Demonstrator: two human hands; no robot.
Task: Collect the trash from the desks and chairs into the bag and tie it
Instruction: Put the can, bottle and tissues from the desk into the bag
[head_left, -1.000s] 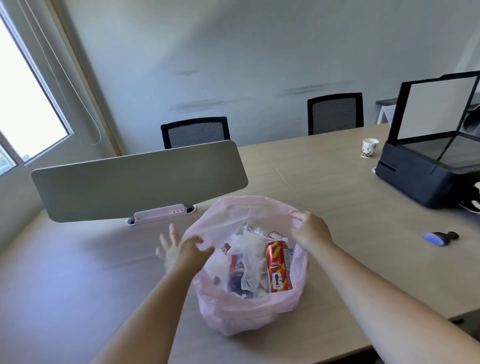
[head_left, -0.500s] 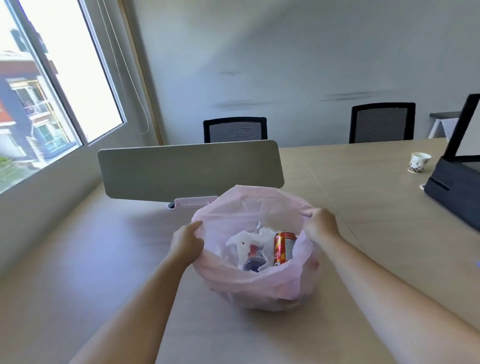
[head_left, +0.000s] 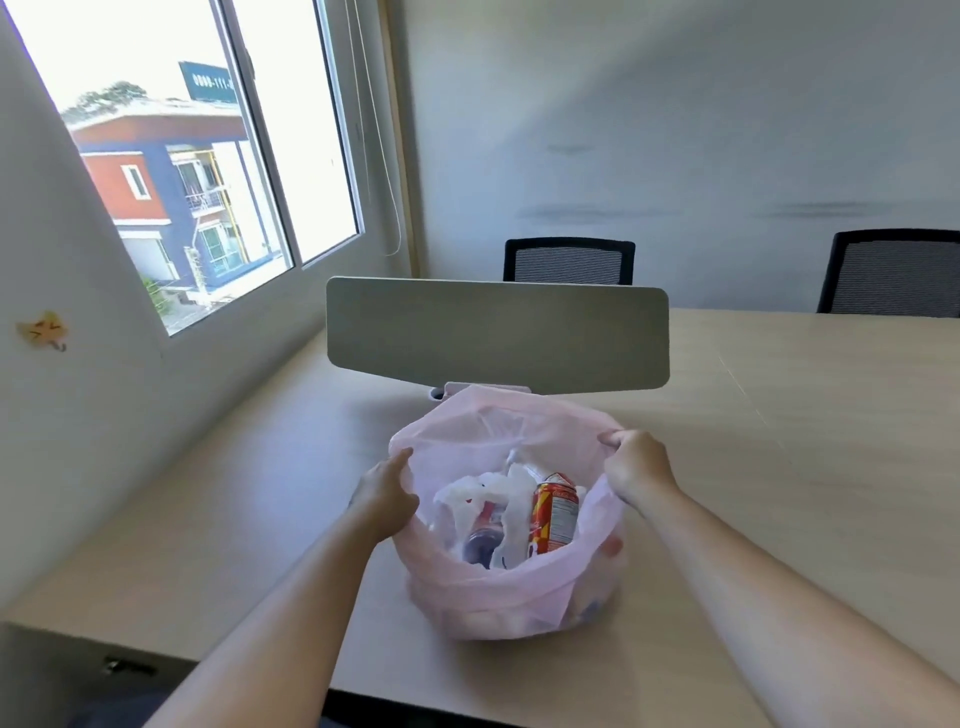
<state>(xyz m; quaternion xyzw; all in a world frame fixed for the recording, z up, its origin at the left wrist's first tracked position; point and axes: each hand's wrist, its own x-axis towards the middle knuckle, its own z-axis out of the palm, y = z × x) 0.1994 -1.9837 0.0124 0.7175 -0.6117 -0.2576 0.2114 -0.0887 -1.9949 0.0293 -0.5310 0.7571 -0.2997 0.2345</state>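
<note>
A pink plastic trash bag stands open on the wooden desk. Inside it I see a red drink can, crumpled white plastic and a purple-topped bottle. My left hand grips the bag's left rim. My right hand grips the right rim, with fingers curled over the edge. The bag's mouth is held wide between both hands.
A grey divider panel stands on the desk just behind the bag. Two black mesh chairs sit at the far side. A window fills the left wall. The desk's front edge runs close below the bag.
My left hand went from spread open beside the bag to gripping its rim. The view swung left, so the printer, cup and blue object left the frame.
</note>
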